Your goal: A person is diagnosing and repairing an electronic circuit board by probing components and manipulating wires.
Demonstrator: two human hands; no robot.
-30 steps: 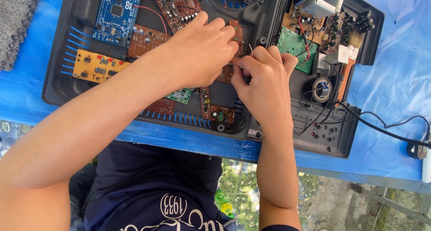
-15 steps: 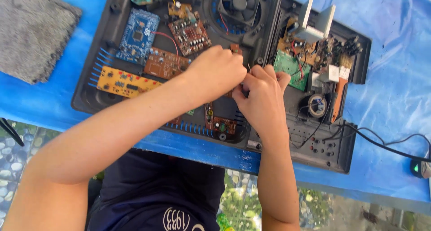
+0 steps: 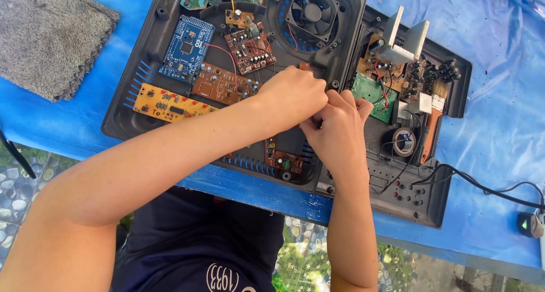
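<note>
Black plastic case [image 3: 142, 107] lies open on the blue worktop [image 3: 499, 173]; left hand [image 3: 292, 96] and right hand [image 3: 338, 130] meet at its centre, fingers curled together, what they pinch hidden; fan [image 3: 312, 11] at twelve o'clock; yellow board [image 3: 164, 103] at nine.

1. There is one view only, from a camera worn on the person's head.
2. It looks almost straight down, over the person's own dark shirt [image 3: 198, 241] at the near edge.
3. It sits close: the open black casing [image 3: 142, 107] fills the middle, on the blue table cover [image 3: 499, 36].
4. A grey cloth [image 3: 51, 39] is cut off at far left and a black cable [image 3: 482, 184] runs off at right.
</note>
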